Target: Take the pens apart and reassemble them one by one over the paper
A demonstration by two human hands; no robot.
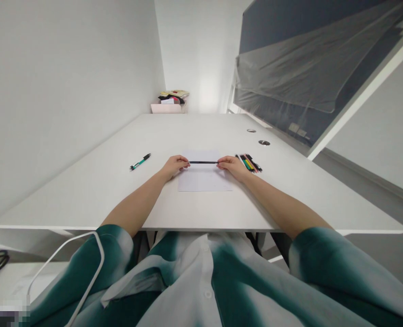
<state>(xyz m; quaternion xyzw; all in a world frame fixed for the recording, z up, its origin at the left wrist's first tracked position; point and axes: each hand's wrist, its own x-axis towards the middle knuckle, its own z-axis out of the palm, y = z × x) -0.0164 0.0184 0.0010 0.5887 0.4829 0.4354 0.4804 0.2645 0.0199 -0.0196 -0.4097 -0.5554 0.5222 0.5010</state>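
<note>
A thin black pencil [203,162] is held level above a sheet of white paper [204,181] on the table. My left hand [175,167] pinches its left end between thumb and fingers. At the other end, my right hand [233,167] grips it the same way. Just beyond my right hand lies a row of several coloured pens [249,163], partly hidden by that hand. To the left of my left hand, a few green and black pens [140,162] rest together on the tabletop.
The white table [119,200] runs away from me to a pale box [166,108] with cloth items at its far end. Two round metal grommets [264,142] sit near the right edge. A dark panel under plastic sheeting [290,68] leans along the right. A white cable [101,254] hangs lower left.
</note>
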